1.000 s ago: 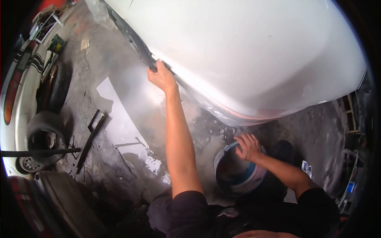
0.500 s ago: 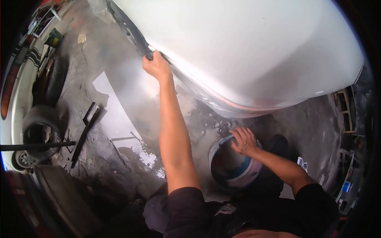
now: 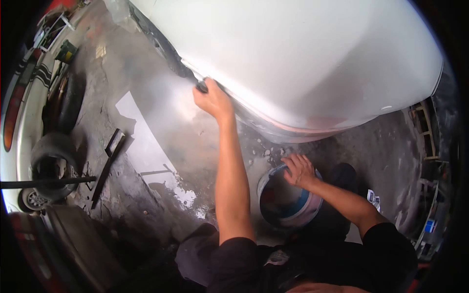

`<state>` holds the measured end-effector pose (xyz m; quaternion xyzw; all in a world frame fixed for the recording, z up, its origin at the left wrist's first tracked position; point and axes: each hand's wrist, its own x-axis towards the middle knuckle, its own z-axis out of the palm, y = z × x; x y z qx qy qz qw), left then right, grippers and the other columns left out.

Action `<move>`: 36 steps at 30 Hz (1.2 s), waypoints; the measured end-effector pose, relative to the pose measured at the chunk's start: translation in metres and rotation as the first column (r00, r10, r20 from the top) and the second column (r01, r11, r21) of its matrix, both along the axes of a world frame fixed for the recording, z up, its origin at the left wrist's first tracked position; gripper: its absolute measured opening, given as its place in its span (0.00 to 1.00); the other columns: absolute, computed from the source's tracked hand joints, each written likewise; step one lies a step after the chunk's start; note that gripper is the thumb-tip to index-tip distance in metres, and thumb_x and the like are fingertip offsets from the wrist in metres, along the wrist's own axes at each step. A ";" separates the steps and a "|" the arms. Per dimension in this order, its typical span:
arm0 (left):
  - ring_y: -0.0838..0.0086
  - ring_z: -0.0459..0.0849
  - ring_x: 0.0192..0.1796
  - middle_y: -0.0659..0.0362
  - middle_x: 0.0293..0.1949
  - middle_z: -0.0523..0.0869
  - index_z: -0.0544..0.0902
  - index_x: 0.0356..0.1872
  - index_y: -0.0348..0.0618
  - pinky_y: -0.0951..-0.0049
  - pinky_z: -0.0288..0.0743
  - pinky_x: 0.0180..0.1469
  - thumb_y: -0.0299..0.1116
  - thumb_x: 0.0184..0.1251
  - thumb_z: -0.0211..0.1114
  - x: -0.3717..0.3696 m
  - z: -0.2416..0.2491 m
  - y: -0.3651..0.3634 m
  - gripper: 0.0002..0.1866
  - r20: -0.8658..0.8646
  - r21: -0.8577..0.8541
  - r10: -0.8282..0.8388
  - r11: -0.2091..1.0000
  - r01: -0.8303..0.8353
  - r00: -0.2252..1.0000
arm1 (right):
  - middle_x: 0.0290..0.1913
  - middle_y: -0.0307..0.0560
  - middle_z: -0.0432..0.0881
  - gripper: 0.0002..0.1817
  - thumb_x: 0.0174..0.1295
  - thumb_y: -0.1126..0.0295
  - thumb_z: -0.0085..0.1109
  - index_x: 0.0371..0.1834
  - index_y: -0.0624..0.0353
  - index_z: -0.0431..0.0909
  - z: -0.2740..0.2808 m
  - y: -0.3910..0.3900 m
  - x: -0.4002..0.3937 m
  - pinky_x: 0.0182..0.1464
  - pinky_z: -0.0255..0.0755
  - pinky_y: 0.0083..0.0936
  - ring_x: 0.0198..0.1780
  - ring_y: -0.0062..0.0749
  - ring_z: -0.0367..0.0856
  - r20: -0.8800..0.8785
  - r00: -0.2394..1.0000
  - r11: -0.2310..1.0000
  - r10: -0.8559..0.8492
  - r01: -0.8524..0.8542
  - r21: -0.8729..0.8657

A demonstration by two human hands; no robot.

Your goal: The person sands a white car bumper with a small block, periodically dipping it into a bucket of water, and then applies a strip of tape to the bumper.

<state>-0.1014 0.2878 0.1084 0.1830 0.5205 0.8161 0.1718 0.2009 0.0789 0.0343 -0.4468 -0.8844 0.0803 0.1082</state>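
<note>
A large white car body panel (image 3: 303, 53) fills the top of the view, its lower edge grey and pinkish. At that edge, near the dark wheel arch, my left hand (image 3: 214, 100) is closed around a small dark object (image 3: 201, 87) pressed against the panel. My right hand (image 3: 299, 171) hovers at or rests on the rim of a round bucket (image 3: 315, 202), fingers spread and slightly curved, holding nothing visible. Inside the bucket the contents look dark and are hard to make out.
A white sheet-like patch (image 3: 146, 141) lies on the grey floor, beside a black bracket (image 3: 107, 166). Tyres (image 3: 51, 146) and another vehicle (image 3: 22, 117) stand at the left. A wooden frame (image 3: 426, 128) is at the right.
My left hand has moved right and down along the panel's lower edge, away from the wheel arch. My right hand has stayed at the bucket.
</note>
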 end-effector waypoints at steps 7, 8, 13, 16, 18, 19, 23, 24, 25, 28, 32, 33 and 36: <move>0.72 0.83 0.35 0.55 0.34 0.88 0.83 0.40 0.28 0.69 0.78 0.36 0.25 0.69 0.67 -0.067 -0.015 0.039 0.07 0.070 -0.015 -0.189 0.982 0.190 0.980 | 0.54 0.52 0.81 0.27 0.60 0.64 0.68 0.64 0.56 0.83 -0.002 -0.004 0.002 0.65 0.75 0.50 0.58 0.52 0.83 0.015 1.000 0.999 0.007 -0.006 -0.032; 0.71 0.82 0.36 0.54 0.34 0.87 0.82 0.39 0.28 0.66 0.78 0.40 0.26 0.69 0.65 -0.062 -0.011 0.035 0.08 0.079 -0.020 -0.164 0.986 0.166 0.983 | 0.54 0.52 0.81 0.27 0.60 0.64 0.68 0.64 0.56 0.83 -0.002 -0.005 0.003 0.65 0.75 0.50 0.58 0.52 0.83 0.017 1.000 0.999 0.007 -0.006 -0.042; 0.68 0.82 0.39 0.53 0.37 0.87 0.82 0.39 0.26 0.62 0.79 0.46 0.28 0.70 0.64 0.020 0.009 -0.024 0.10 0.185 -0.006 -0.051 0.999 0.053 0.981 | 0.55 0.52 0.81 0.27 0.59 0.64 0.69 0.64 0.56 0.83 -0.005 -0.003 0.003 0.65 0.75 0.49 0.58 0.52 0.82 0.036 0.999 0.999 0.000 0.002 -0.047; 0.67 0.84 0.40 0.50 0.40 0.90 0.84 0.43 0.24 0.64 0.80 0.48 0.28 0.70 0.67 -0.009 -0.003 -0.007 0.12 0.002 -0.079 -0.043 0.996 0.043 0.999 | 0.55 0.52 0.81 0.27 0.60 0.64 0.69 0.64 0.55 0.83 -0.007 -0.001 0.004 0.64 0.75 0.49 0.58 0.52 0.82 0.025 0.999 0.999 0.025 -0.024 -0.034; 0.66 0.85 0.40 0.49 0.39 0.90 0.84 0.42 0.24 0.62 0.81 0.47 0.30 0.73 0.69 -0.062 -0.013 0.031 0.13 0.110 -0.080 -0.140 0.986 0.149 0.984 | 0.54 0.52 0.81 0.26 0.60 0.64 0.68 0.64 0.55 0.83 -0.005 -0.003 0.003 0.64 0.75 0.49 0.58 0.51 0.82 0.027 0.999 0.999 0.023 -0.022 -0.026; 0.63 0.86 0.39 0.48 0.39 0.90 0.83 0.43 0.24 0.60 0.82 0.47 0.32 0.75 0.69 -0.086 -0.021 0.038 0.14 0.110 -0.152 -0.095 0.982 0.111 0.989 | 0.54 0.51 0.81 0.26 0.60 0.65 0.68 0.64 0.55 0.83 -0.003 -0.004 0.003 0.63 0.75 0.49 0.58 0.51 0.82 0.023 1.000 1.000 0.019 -0.019 -0.015; 0.53 0.89 0.39 0.41 0.40 0.91 0.83 0.50 0.23 0.54 0.84 0.47 0.36 0.82 0.66 -0.103 0.002 -0.009 0.18 0.174 -0.331 0.108 0.942 -0.045 0.979 | 0.53 0.51 0.81 0.26 0.59 0.65 0.68 0.63 0.55 0.83 -0.001 -0.004 0.000 0.62 0.75 0.48 0.58 0.51 0.82 0.022 1.000 0.999 0.021 -0.020 -0.030; 0.51 0.91 0.41 0.38 0.44 0.92 0.81 0.59 0.23 0.55 0.85 0.49 0.37 0.84 0.64 -0.117 -0.047 0.001 0.20 -0.049 -0.305 0.161 0.937 -0.169 0.986 | 0.53 0.51 0.81 0.26 0.59 0.66 0.68 0.63 0.55 0.83 -0.001 -0.004 -0.001 0.63 0.76 0.49 0.58 0.51 0.82 0.022 1.000 0.999 0.021 -0.020 -0.025; 0.49 0.91 0.45 0.37 0.47 0.92 0.80 0.62 0.23 0.54 0.84 0.52 0.37 0.86 0.62 -0.100 -0.039 -0.014 0.21 -0.133 -0.263 0.160 0.946 -0.190 0.978 | 0.53 0.51 0.81 0.26 0.58 0.66 0.68 0.63 0.55 0.83 0.000 -0.003 0.000 0.63 0.76 0.49 0.58 0.51 0.82 0.031 0.999 0.999 0.029 -0.029 -0.016; 0.46 0.67 0.86 0.32 0.81 0.71 0.67 0.80 0.20 0.58 0.58 0.86 0.43 0.92 0.49 -0.014 -0.024 -0.029 0.33 -0.150 -0.295 -0.146 0.951 0.096 0.978 | 0.53 0.50 0.81 0.27 0.57 0.65 0.69 0.63 0.54 0.82 0.001 -0.006 0.000 0.62 0.76 0.49 0.58 0.51 0.82 0.027 0.999 0.999 0.031 -0.031 -0.014; 0.49 0.64 0.87 0.35 0.84 0.68 0.64 0.83 0.21 0.60 0.53 0.88 0.45 0.94 0.47 0.095 -0.004 -0.093 0.35 -0.038 -0.087 -0.189 0.979 0.185 0.981 | 0.53 0.50 0.82 0.28 0.57 0.65 0.69 0.64 0.54 0.82 -0.007 -0.004 0.001 0.62 0.76 0.49 0.58 0.52 0.82 0.003 0.999 0.998 0.054 -0.054 0.019; 0.49 0.64 0.87 0.35 0.84 0.68 0.64 0.83 0.21 0.60 0.53 0.88 0.45 0.94 0.47 0.093 -0.011 -0.094 0.35 -0.031 -0.092 -0.181 0.980 0.177 0.983 | 0.53 0.50 0.82 0.27 0.57 0.66 0.69 0.64 0.54 0.82 -0.009 -0.005 0.000 0.61 0.76 0.49 0.57 0.52 0.82 0.000 0.999 0.998 0.048 -0.048 0.028; 0.46 0.66 0.86 0.32 0.83 0.68 0.62 0.84 0.23 0.59 0.57 0.87 0.43 0.93 0.47 0.059 -0.024 -0.073 0.33 -0.006 -0.067 -0.322 0.945 0.321 0.947 | 0.53 0.50 0.82 0.27 0.57 0.66 0.70 0.63 0.54 0.82 -0.008 -0.002 -0.003 0.60 0.76 0.48 0.57 0.52 0.83 0.021 0.999 0.999 0.042 -0.042 0.017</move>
